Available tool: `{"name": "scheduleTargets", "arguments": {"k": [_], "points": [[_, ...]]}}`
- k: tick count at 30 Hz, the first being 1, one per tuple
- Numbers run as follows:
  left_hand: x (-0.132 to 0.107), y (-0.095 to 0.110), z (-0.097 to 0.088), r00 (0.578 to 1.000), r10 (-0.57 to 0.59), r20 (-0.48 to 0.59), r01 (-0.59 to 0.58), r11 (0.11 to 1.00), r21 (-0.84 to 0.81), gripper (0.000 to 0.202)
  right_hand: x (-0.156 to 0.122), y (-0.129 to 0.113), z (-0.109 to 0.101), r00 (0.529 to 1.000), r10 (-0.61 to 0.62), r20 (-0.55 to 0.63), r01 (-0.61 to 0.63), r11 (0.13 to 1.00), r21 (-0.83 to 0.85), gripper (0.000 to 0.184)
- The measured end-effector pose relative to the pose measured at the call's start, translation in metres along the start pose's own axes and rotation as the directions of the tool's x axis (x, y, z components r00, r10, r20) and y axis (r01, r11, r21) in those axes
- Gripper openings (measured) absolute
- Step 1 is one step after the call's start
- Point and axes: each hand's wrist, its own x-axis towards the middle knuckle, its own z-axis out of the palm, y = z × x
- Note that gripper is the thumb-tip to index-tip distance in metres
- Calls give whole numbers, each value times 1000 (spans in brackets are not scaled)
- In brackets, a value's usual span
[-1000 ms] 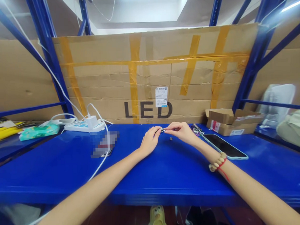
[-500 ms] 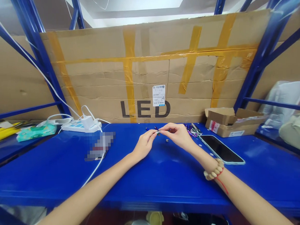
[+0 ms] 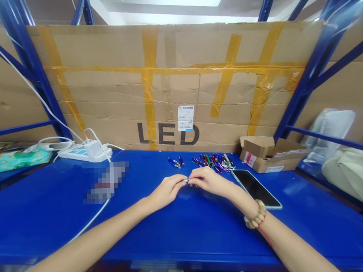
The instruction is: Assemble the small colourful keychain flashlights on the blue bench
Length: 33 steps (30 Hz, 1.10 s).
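Over blue table (image 3: 185, 231) — left hand (image 3: 167, 191) and right hand (image 3: 209, 182) — both pinching small shiny piece (image 3: 186, 180) between fingertips.

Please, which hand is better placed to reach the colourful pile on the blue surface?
Probably the right hand: the colourful pile lies beyond it, while the left hand is farther. Both hands meet at a small piece, so the right may need to release first.
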Motion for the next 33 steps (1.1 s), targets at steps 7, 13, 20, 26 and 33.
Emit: {"name": "scheduleTargets", "arguments": {"k": [7,13,20,26,33], "points": [[-5,1,1,1000,25,8,-26,987,156,27,-4,-12,11,993,108,-39,-107,994,24,34],[-2,2,1,1000,21,23,-25,981,194,29,-4,-10,17,950,311,32,-302,885,355,45],[4,4,3,999,-43,-22,46,982,181,28,-4,-4,11,931,348,108,-358,817,452,48],[4,1,3,995,-96,-35,101,975,197,26,-2,-1,17,926,371,78,-369,838,402,46],[0,-4,6,993,-116,20,111,978,177,23,2,-13,8,956,288,60,-273,945,-182,37]]}}
